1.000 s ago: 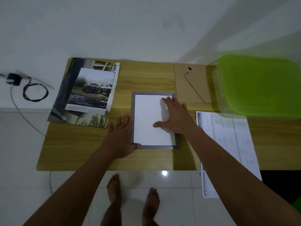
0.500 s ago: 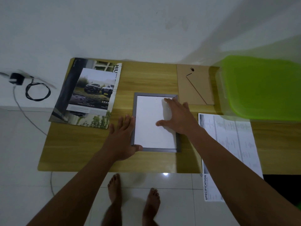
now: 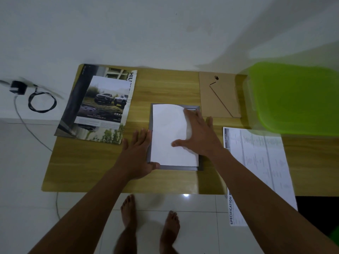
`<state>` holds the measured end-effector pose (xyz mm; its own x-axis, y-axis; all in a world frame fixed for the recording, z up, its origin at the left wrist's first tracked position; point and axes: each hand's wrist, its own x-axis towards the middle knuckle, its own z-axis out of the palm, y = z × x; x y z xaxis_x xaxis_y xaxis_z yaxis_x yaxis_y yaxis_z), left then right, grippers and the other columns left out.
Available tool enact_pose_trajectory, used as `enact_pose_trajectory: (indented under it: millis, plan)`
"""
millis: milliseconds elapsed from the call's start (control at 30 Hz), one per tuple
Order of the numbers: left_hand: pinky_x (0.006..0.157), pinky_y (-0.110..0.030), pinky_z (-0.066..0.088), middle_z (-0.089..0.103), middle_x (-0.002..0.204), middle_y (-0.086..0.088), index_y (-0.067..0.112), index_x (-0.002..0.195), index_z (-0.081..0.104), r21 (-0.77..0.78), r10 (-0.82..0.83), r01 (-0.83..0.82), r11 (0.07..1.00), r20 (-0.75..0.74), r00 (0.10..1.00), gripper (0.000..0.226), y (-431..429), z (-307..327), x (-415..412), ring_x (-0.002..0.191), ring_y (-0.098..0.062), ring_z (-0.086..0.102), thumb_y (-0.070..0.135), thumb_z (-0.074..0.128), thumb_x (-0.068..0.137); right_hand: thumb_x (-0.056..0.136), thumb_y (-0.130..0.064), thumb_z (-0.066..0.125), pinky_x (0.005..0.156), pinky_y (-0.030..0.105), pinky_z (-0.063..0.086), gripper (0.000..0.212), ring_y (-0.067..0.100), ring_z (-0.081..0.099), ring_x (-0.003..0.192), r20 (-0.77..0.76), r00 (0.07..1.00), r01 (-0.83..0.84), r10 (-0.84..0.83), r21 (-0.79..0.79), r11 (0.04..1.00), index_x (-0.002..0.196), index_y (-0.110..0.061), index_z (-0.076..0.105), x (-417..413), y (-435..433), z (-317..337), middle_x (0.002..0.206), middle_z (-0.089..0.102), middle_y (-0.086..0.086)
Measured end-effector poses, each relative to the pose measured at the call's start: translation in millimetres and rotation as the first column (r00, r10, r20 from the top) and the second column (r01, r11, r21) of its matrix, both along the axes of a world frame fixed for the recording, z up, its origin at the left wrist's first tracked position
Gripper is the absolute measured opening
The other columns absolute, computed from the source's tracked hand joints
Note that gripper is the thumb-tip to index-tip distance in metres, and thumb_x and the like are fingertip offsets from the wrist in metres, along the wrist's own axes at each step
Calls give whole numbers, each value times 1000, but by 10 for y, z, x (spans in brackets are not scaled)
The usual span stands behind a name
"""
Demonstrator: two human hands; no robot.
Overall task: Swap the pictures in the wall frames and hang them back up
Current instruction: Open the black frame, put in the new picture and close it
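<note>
A grey picture frame (image 3: 180, 168) lies face down in the middle of the wooden table (image 3: 88, 167). A white sheet (image 3: 168, 132) lies in it, blank side up, its upper right edge curling up off the frame. My right hand (image 3: 198, 132) lies on the sheet's right side, fingers straight, thumb spread onto the paper. My left hand (image 3: 136, 153) rests flat on the table against the frame's left edge, its thumb touching the lower left corner. The frame's brown backing board (image 3: 218, 96) with its stand lies at the back right.
A car brochure (image 3: 102, 105) lies on a larger magazine at the table's back left. A printed specification sheet (image 3: 256, 162) hangs over the front right edge. A green plastic lid (image 3: 297, 99) covers the right end. A cable and plug (image 3: 42, 102) lie on the floor left.
My right hand has slid a little to the right, and the sheet's upper right edge has lifted off the frame, baring the grey corner. My left hand has stayed against the frame.
</note>
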<state>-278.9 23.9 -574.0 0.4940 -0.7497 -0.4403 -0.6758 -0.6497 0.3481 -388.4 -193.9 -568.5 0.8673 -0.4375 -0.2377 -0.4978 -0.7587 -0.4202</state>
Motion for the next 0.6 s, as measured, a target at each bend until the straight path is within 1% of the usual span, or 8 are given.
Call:
enact_pose_trajectory:
  millis: [133, 167, 233, 300, 400, 500, 567, 600]
  plan:
    - [116, -56, -4, -11, 163, -2, 19, 154, -9, -40, 85, -85, 996, -7, 996, 110, -78, 61, -38, 149, -25, -14, 65, 59, 81, 80, -59, 71, 122, 52, 2, 108, 23, 9, 152, 38, 997, 64, -68, 110, 992, 158, -25, 5, -30, 53, 55, 166, 14, 1]
    - [116, -56, -2, -8, 163, -3, 18, 155, -6, -44, 104, -104, 994, 6, 995, 108, -102, 71, -57, 149, -25, -12, 66, 58, 81, 83, -58, 68, 123, 52, 3, 105, 24, 9, 152, 40, 997, 63, -67, 98, 993, 159, -24, 4, -33, 76, 36, 166, 12, 2]
    - [116, -58, 1, -6, 163, -4, 16, 155, -4, -30, 107, -106, 994, 40, 993, 110, -129, 74, -91, 149, -26, -10, 67, 58, 79, 83, -71, 59, 121, 56, 1, 109, 25, 3, 153, 2, 998, 56, -56, -14, 998, 158, -20, -2, -50, 119, -28, 166, 5, 6]
    - [116, -58, 1, -8, 163, -5, 16, 155, -6, -15, 91, -90, 996, 72, 993, 111, -125, 56, -112, 149, -27, -10, 67, 58, 80, 76, -83, 51, 118, 60, -1, 119, 27, -4, 153, -63, 995, 72, -76, -60, 996, 157, -19, -8, -64, 131, -72, 166, -2, 8]
    - [116, -57, -1, -12, 162, -5, 16, 154, -10, 1, 76, -76, 997, 93, 993, 109, -109, 50, -108, 149, -28, -12, 65, 56, 83, 72, -84, 55, 118, 61, -5, 124, 26, -5, 153, -83, 994, 66, -69, -37, 997, 157, -21, -10, -60, 150, -73, 167, 1, 6]
    - [117, -57, 0, -13, 162, -6, 15, 154, -11, 8, 60, -61, 998, 93, 994, 108, -109, 45, -114, 149, -28, -13, 66, 53, 84, 72, -78, 63, 118, 60, -6, 122, 23, -2, 153, -62, 994, 88, -87, 9, 996, 158, -19, 0, -46, 156, -27, 166, 8, 4]
    - [117, -57, 0, -14, 162, -6, 15, 154, -12, 8, 50, -51, 999, 93, 994, 109, -105, 47, -125, 148, -28, -14, 69, 52, 83, 69, -81, 63, 119, 61, -5, 124, 23, -4, 153, -58, 995, 75, -76, -12, 997, 158, -21, 2, -43, 107, -11, 166, 7, 3]
    - [117, -57, 0, -14, 162, -6, 16, 154, -12, 6, 46, -47, 999, 95, 994, 110, -102, 42, -122, 148, -28, -14, 71, 51, 82, 65, -85, 61, 118, 62, -5, 127, 24, -7, 153, -67, 996, 61, -64, -42, 997, 158, -23, -1, -30, 67, -4, 167, 2, 3]
